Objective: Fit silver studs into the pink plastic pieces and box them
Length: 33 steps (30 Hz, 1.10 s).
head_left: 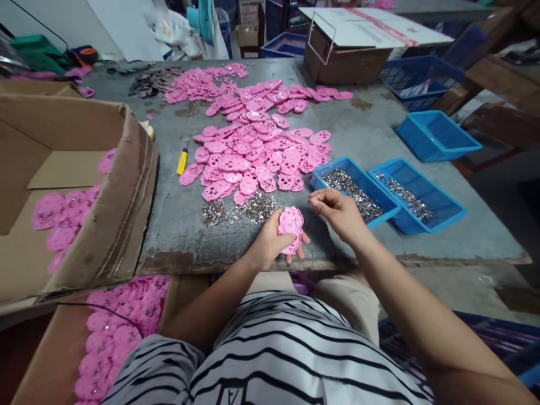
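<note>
A grey counter [371, 140] carries a wide heap of pink parts [257, 152], a loose pile of small metal bits [240, 211] near its front edge, a yellow tool [183, 160], two blue trays [388, 191] of metal bits at the right, and a cardboard box [346, 59] at the back.

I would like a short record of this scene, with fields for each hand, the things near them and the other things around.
left hand: the left hand holds one pink plastic part at the table edge
right hand: the right hand is pinched beside the part; what it holds is too small to tell
near the hands: a loose heap of small metal pieces on the grey table; two blue trays with more of them
behind: a pile of pink parts, a yellow tool
left side: a cardboard box with pink parts inside
</note>
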Each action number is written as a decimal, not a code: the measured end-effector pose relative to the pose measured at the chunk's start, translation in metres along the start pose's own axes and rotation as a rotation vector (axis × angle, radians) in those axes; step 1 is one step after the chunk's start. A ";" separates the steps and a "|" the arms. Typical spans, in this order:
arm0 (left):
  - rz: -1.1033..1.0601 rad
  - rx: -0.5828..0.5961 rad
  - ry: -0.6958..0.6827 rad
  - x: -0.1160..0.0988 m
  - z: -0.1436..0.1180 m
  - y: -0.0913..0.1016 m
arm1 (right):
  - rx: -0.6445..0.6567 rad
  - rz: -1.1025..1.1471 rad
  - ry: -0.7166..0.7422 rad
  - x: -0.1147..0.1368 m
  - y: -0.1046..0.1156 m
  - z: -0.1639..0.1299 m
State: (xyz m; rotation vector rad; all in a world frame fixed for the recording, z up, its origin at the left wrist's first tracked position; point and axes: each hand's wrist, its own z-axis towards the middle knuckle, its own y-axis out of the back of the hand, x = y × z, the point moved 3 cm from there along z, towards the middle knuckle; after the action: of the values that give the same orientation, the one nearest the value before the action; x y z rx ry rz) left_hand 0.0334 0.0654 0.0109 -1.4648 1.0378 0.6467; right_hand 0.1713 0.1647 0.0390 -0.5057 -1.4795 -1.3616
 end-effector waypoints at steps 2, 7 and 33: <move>0.016 -0.029 0.007 0.000 -0.003 0.004 | -0.018 -0.194 0.053 0.002 -0.001 0.019; 0.053 -0.126 0.004 0.006 -0.009 0.013 | 0.089 -0.590 0.053 0.007 -0.025 0.060; -0.185 -0.314 -0.173 0.019 -0.014 0.024 | 0.044 -0.329 0.087 -0.036 -0.045 -0.012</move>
State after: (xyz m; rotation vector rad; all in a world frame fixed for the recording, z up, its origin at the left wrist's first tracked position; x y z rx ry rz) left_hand 0.0186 0.0487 -0.0146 -1.7186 0.6781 0.8129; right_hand 0.1522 0.1533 -0.0158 -0.1753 -1.5646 -1.5792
